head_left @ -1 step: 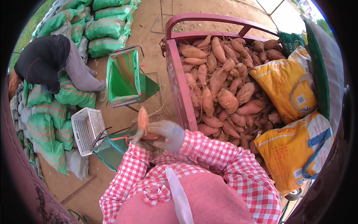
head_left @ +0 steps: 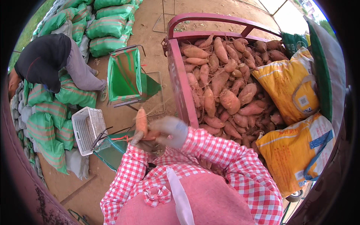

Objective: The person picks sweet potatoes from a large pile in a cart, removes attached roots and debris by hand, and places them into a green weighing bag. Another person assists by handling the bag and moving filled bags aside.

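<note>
My left hand point(head_left: 139, 139), in a dirty work glove, is closed around an upright sweet potato point(head_left: 141, 120), orange-pink with a pointed top. A second reddish sweet potato point(head_left: 151, 135) lies crosswise between my two hands, partly hidden by them. My right hand point(head_left: 171, 131), in a grey glove, is at its right side, the fingers smeared by motion. Just right of my hands, a large heap of sweet potatoes point(head_left: 229, 99) with thin roots fills a red cart bed point(head_left: 179, 84).
An open green-striped bag point(head_left: 123, 75) hangs on a frame ahead. Left of me are a white plastic crate point(head_left: 89, 129) and a green mesh bag point(head_left: 112, 152). A bent-over person point(head_left: 43, 56) works by stacked sacks point(head_left: 47, 127). Yellow bags point(head_left: 287, 88) lie on the cart's right.
My right hand is now blurred and its fingers have shifted on or near the crosswise sweet potato. The upright sweet potato has moved very slightly left.
</note>
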{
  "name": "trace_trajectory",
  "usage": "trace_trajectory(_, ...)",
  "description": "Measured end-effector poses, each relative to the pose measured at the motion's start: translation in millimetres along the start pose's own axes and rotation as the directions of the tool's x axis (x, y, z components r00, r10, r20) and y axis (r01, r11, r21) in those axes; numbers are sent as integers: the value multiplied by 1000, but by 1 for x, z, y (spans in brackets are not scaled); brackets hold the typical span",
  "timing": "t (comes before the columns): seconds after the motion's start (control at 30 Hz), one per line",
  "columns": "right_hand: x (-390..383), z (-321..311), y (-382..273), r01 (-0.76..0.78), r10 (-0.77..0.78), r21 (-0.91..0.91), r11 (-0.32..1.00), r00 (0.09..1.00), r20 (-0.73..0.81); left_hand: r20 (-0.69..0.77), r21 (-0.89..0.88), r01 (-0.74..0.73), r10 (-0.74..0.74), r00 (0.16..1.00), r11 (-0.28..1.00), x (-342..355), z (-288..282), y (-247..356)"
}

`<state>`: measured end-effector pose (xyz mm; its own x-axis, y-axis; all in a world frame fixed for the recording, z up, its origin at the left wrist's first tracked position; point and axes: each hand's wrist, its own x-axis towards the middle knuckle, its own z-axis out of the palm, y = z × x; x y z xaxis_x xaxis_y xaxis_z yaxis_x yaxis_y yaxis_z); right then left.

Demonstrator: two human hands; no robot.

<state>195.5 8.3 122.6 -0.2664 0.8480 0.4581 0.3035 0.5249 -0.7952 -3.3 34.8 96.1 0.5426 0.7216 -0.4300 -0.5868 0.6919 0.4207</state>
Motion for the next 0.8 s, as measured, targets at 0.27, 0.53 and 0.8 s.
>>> trace_trajectory(0.27, 31, -173, 113, -745, 391, -657, 115, 642, -659, -367, 169, -124, 179, 913, 978, -80, -111, 53)
trace_trajectory(0.53, -21, -231, 167, -954, 529, -298, 17, 261, -807, -792, 338, 4, 282, 542, 941, -156, -238, 44)
trace_trajectory(0.8, 2, -100, 63, -233, -84, -489, 841, 836, -543, -168, 395, -45, 120, 978, 918, -48, -92, 44)
